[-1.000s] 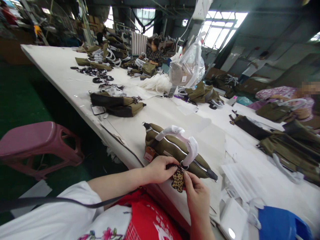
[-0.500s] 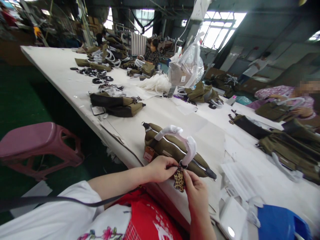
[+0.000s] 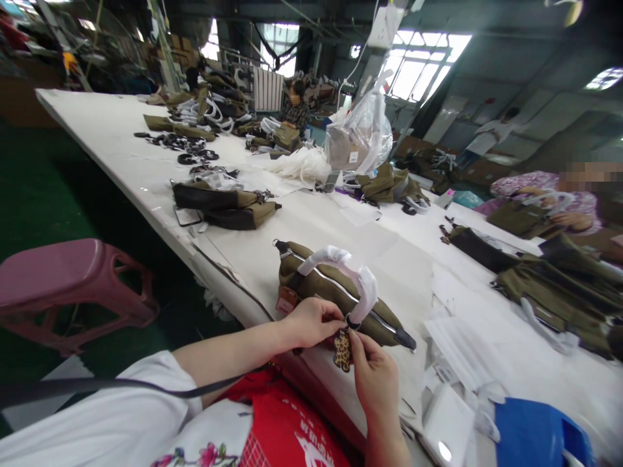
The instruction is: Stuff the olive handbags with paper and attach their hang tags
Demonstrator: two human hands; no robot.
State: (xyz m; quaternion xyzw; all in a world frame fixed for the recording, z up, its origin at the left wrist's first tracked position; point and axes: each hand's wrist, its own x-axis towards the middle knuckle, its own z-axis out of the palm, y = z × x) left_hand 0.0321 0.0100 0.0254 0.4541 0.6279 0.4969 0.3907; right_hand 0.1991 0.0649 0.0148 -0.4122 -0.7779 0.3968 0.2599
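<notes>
An olive handbag [image 3: 321, 282] with a silver zipper lies on the table right before me. Its arched handle [image 3: 363, 285] is wrapped in white paper or film, and a brown tag [image 3: 287, 299] hangs at its left end. My left hand [image 3: 314, 322] pinches at the ring where the handle's near end meets the bag. From the other side my right hand [image 3: 374, 373] grips the top of a leopard-print charm [image 3: 342, 350], which dangles below the ring. The fingertips of both hands nearly meet there and hide the charm's fastening.
Other olive and black bags [image 3: 224, 204] lie farther along the white table [image 3: 111, 152], with straps piled behind them. A pink stool [image 3: 73, 285] stands at the left. A blue bin [image 3: 540, 431] and white box [image 3: 448, 421] are at right. A co-worker [image 3: 549, 194] handles a bag across the table.
The charm has turned slightly and shifted left with my fingers. Both hands stay at the handle ring. The whole view has drifted a little to the left.
</notes>
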